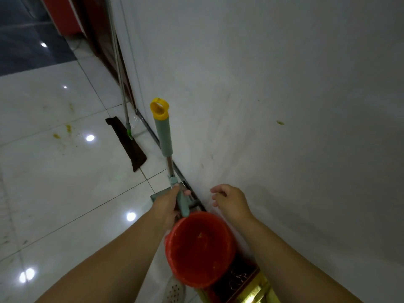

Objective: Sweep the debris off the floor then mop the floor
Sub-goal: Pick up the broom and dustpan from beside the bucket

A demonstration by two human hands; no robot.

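My left hand (167, 204) grips a short teal handle (183, 204) low beside the wall, above a grey-green dustpan (158, 194) on the floor. A longer pole with a teal grip and yellow ring cap (162, 127) stands upright against the white wall. My right hand (229, 201) hovers near the wall with loosely curled fingers, holding nothing. A flat mop with a dark brown cloth head (129, 145) and a metal pole (121, 79) leans against the wall further off. Yellowish debris stains (65, 132) lie on the white tiled floor.
A red bucket (200, 248) stands below my hands against the wall. A gold-coloured box edge (255, 289) lies at the bottom. The white wall (284, 106) fills the right side. A dark doorway and blue floor area (28, 40) lie at the top left.
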